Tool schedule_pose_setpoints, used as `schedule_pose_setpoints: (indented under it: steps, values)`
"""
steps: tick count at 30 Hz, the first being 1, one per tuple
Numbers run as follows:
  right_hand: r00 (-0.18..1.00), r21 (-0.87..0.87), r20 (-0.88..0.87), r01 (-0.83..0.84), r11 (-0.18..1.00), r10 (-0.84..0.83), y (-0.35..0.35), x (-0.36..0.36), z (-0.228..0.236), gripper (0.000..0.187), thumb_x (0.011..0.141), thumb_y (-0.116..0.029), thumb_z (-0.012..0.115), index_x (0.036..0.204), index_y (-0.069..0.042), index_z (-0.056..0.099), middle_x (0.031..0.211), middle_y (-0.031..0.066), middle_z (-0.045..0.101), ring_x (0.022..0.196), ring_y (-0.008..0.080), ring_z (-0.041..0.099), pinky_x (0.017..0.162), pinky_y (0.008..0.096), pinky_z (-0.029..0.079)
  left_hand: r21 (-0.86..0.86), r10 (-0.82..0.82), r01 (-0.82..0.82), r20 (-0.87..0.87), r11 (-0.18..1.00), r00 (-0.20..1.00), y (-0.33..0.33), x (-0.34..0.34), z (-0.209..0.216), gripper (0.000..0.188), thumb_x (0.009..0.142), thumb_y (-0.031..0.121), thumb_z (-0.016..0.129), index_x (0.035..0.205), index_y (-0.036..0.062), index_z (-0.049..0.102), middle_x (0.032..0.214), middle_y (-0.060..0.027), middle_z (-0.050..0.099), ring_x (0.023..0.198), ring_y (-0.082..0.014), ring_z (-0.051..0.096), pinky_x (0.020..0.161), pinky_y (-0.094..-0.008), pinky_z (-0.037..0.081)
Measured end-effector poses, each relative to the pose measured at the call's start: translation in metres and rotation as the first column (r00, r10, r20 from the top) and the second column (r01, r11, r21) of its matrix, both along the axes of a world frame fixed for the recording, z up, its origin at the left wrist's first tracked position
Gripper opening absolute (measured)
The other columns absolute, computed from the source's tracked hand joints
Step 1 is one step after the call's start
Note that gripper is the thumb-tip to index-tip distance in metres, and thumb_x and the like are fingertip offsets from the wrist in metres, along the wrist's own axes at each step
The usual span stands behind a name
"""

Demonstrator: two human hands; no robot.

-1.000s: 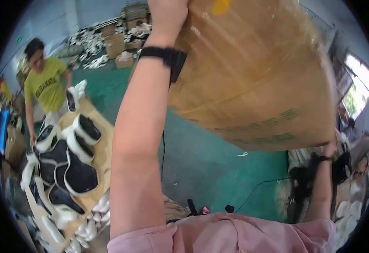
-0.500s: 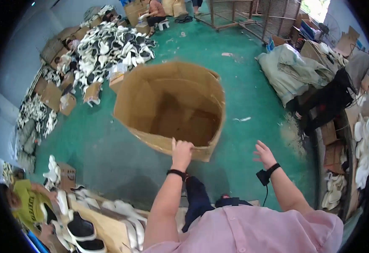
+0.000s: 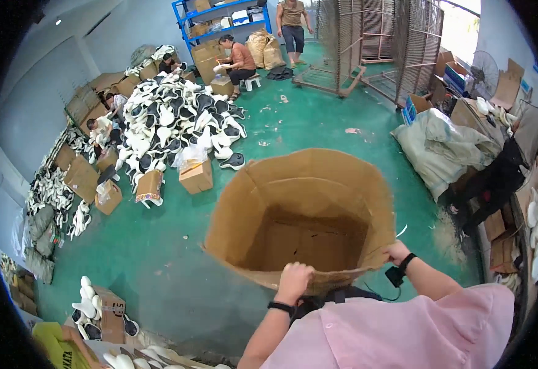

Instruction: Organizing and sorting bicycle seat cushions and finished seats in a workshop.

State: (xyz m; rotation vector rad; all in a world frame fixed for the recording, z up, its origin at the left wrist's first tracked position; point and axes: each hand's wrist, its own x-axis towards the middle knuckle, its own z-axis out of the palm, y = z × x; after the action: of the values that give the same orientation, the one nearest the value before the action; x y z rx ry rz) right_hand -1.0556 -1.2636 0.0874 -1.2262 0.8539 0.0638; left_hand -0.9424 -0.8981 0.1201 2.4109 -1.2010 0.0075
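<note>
A large brown cardboard box (image 3: 309,169) stands open-topped in front of me, with nothing visible on its bottom except a few small dark marks. My left hand (image 3: 296,281) grips the middle of its near rim, fingers curled over the edge. At the rim's right end my right hand (image 3: 397,253) pinches the cardboard. Both wrists wear black bands, and a small black device (image 3: 395,276) with a cable hangs at the right one.
A big pile of white and black padded pieces (image 3: 180,117) lies far left, with people seated around it. Small cartons (image 3: 195,176) stand nearby. Metal racks (image 3: 343,55) are at the back. Bulging sacks (image 3: 444,144) and a bending person (image 3: 509,166) are at right; a yellow-green-shirted person (image 3: 60,345) is lower left.
My right hand has come from free air onto the box's right rim. The box now sits lower and farther right in view, my left hand still on it. My view has tilted up.
</note>
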Motion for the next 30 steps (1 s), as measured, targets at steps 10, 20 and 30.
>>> schedule_pose_setpoints:
  steps: [10,20,30]
  values:
    - [0.876,0.184,0.412,0.187,0.965,-0.248,0.013,0.154,0.083,0.041,0.078,0.008,0.054,0.118,0.003,0.053,0.107,0.0129,0.064,0.096,0.0269,0.064,0.085,0.0401,0.053,-0.039,-0.143,0.165,0.332,0.986,0.932,-0.054,0.253,0.104,0.008,0.069,0.021,0.07,0.074,0.0191,0.064,0.073,0.0011,0.063,0.081,-0.0191,0.057,0.081,-0.0392,0.04]
    - [0.573,0.249,0.745,0.237,0.939,-0.342,-0.073,0.601,0.143,0.014,0.079,0.005,0.061,0.092,0.002,0.059,0.085,0.0103,0.065,0.072,0.0224,0.065,0.063,0.0342,0.054,0.027,0.031,-0.068,0.691,0.997,0.722,-0.167,0.683,0.228,0.012,0.07,0.024,0.069,0.081,0.0198,0.069,0.083,0.0036,0.067,0.09,-0.0176,0.059,0.092,-0.0398,0.036]
    - [0.682,0.284,0.413,0.533,0.797,-0.604,-0.175,1.134,-0.059,0.012,0.075,-0.001,0.065,0.087,0.001,0.062,0.085,0.0104,0.063,0.075,0.0248,0.063,0.061,0.0395,0.052,-0.452,0.17,-0.266,-0.242,0.851,0.955,-0.19,0.861,0.065,0.042,0.081,0.014,0.065,0.121,0.0037,0.058,0.115,-0.0178,0.062,0.11,-0.0351,0.056,0.096,-0.042,0.043]
